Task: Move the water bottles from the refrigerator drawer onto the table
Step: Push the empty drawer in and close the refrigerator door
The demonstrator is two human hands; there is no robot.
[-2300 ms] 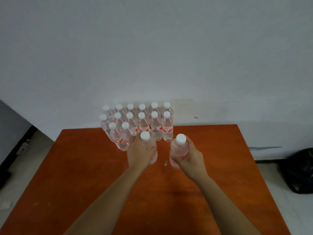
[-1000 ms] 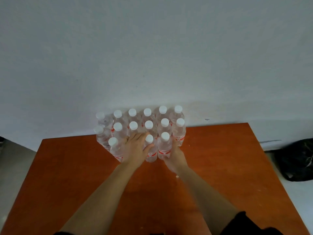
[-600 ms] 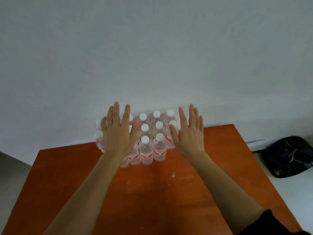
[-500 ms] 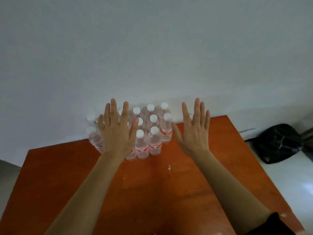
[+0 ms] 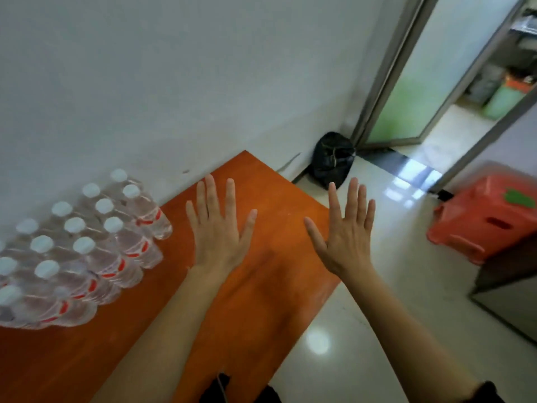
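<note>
Several clear water bottles with white caps and red labels stand packed in rows at the left of the orange table, against the white wall. My left hand hovers above the table to the right of the bottles, fingers straight and spread, holding nothing. My right hand is raised past the table's right edge, over the floor, also flat and spread with nothing in it. The refrigerator drawer is not in view.
A black rubbish bag lies in the corner beyond the table. A glass door stands ajar at the upper right. An orange plastic stool sits on a grey cabinet at the right. Shiny tiled floor lies between.
Both hands let go of the bottles set at the front of the group, then lifted with fingers spread. The view has swung right, so the bottles now sit at the left.
</note>
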